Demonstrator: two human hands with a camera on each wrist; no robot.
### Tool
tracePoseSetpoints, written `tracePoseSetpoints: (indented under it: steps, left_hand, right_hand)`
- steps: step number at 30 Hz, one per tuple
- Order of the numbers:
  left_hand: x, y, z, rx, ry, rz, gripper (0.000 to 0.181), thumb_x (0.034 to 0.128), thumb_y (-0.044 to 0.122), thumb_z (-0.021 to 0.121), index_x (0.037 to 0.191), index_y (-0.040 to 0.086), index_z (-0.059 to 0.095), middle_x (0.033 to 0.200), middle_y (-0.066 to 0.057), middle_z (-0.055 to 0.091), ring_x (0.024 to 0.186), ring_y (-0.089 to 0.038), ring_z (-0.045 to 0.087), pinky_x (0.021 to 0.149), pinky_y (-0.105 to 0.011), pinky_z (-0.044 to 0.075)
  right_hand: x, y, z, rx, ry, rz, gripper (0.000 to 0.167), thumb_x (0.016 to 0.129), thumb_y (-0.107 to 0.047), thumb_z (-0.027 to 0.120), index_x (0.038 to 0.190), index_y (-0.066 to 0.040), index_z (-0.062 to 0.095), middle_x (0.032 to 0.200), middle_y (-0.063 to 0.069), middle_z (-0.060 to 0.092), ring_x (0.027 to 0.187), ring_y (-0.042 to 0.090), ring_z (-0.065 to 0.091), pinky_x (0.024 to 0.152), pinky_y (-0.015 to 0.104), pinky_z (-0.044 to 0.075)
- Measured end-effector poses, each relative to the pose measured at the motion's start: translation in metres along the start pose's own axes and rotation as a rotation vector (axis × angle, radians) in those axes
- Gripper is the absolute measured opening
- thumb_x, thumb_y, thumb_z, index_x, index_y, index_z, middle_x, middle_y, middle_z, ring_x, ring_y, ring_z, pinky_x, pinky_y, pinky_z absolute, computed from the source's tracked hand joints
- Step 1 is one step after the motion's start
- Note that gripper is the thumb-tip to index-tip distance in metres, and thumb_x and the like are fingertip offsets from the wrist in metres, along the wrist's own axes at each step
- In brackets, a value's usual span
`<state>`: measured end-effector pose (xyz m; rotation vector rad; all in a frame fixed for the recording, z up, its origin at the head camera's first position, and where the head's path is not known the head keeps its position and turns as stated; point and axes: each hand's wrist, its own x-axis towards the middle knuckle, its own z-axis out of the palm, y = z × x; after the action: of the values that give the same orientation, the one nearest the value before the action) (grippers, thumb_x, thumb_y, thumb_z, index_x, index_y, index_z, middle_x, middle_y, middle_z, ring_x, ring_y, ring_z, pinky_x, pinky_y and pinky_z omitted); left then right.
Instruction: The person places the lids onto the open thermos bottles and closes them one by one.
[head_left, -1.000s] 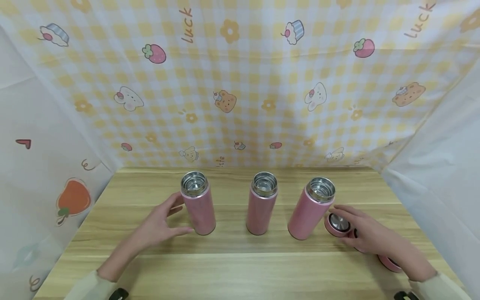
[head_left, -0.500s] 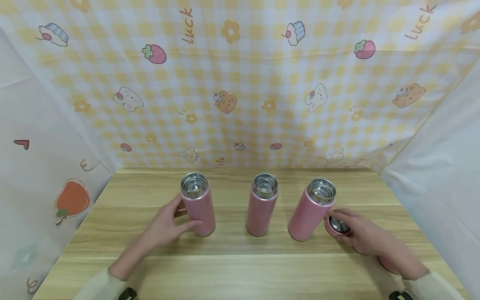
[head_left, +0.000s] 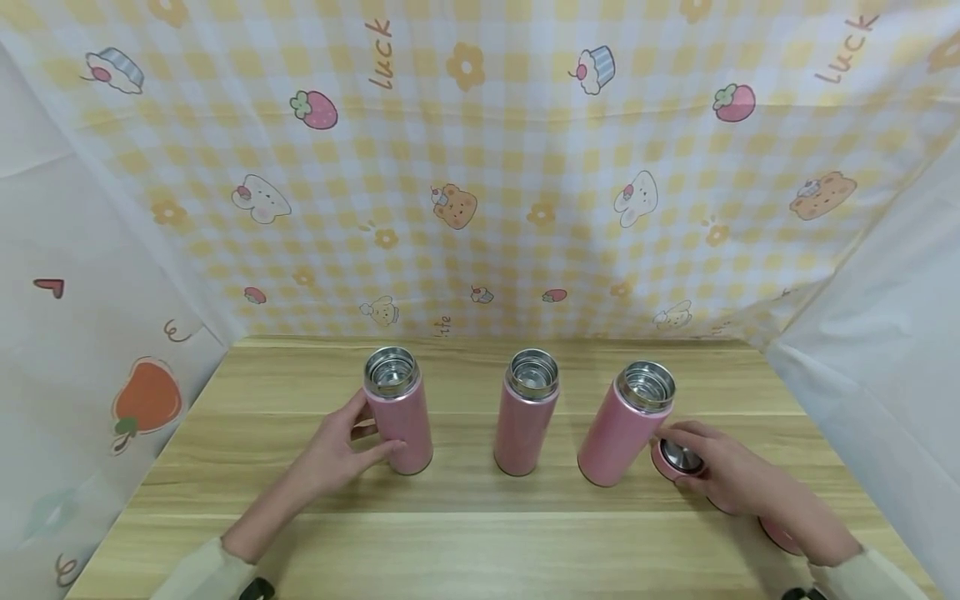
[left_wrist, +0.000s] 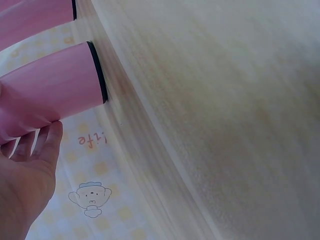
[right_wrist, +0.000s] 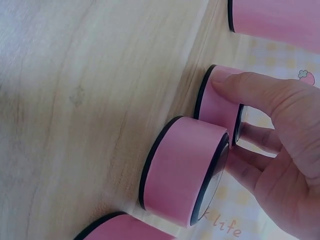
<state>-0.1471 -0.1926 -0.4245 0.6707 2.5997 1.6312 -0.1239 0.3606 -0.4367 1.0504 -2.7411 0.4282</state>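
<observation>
A wood-grain table (head_left: 480,550) fills a small booth-like nook walled in by hangings: a yellow-checked cloth (head_left: 495,150) printed with strawberries (head_left: 315,110) and cupcakes (head_left: 596,70) at the back, a white left sheet (head_left: 75,225) and a white right sheet (head_left: 900,350) at the sides. What kind of room lies beyond cannot be told.

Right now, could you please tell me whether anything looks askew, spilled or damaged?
Nothing stands out: the pink bottles stand upright and uncapped, the lids sit at the right, and no spill or damage shows.
</observation>
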Motion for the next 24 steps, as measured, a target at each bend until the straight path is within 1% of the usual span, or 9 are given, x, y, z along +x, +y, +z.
tracePoseSetpoints:
  steps: [3,7,10,18,24]
  left_hand:
    - [0.000,0.000,0.000,0.006,0.000,0.003,0.072,0.0853,0.023,0.085,0.145,0.012,0.046,0.131,-0.011,0.062,0.117,-0.031,0.062,0.094,-0.038,0.055]
    - [-0.001,0.000,0.001,0.009,0.001,0.009,0.071,0.0856,0.023,0.085,0.144,0.012,0.046,0.131,-0.010,0.062,0.117,-0.031,0.061,0.094,-0.038,0.055]
    - [-0.002,0.001,0.001,0.004,0.000,0.016,0.070,0.0859,0.021,0.085,0.144,0.012,0.046,0.131,-0.010,0.061,0.118,-0.031,0.061,0.095,-0.038,0.055]
    - [-0.002,-0.001,0.002,0.018,0.003,0.040,0.071,0.0872,0.019,0.084,0.145,0.010,0.044,0.133,-0.012,0.060,0.119,-0.032,0.060,0.094,-0.040,0.055]
    - [-0.001,-0.003,0.004,0.018,0.000,0.058,0.070,0.0877,0.018,0.083,0.145,0.011,0.044,0.135,-0.012,0.060,0.121,-0.032,0.059,0.094,-0.040,0.055]
  right_hand:
    - [-0.001,-0.002,-0.002,0.009,-0.010,0.000,0.071,0.069,-0.005,0.093,0.133,-0.003,0.061,0.124,0.013,0.062,0.106,0.028,0.064,0.080,0.041,0.059]
    - [-0.003,-0.003,-0.006,0.017,-0.004,-0.011,0.069,0.069,-0.004,0.093,0.131,-0.004,0.062,0.123,0.014,0.062,0.103,0.028,0.065,0.078,0.040,0.060]
    - [-0.003,-0.003,-0.008,0.018,0.001,-0.022,0.068,0.068,-0.005,0.093,0.130,-0.004,0.063,0.122,0.013,0.062,0.102,0.025,0.065,0.076,0.038,0.060]
    - [-0.003,-0.007,-0.013,0.006,-0.008,-0.070,0.067,0.067,-0.008,0.093,0.128,-0.001,0.064,0.118,0.008,0.063,0.100,0.019,0.064,0.076,0.035,0.060]
    - [-0.003,-0.014,-0.015,0.019,-0.020,-0.115,0.064,0.069,-0.011,0.093,0.126,-0.002,0.065,0.119,0.006,0.063,0.101,0.019,0.063,0.076,0.029,0.058]
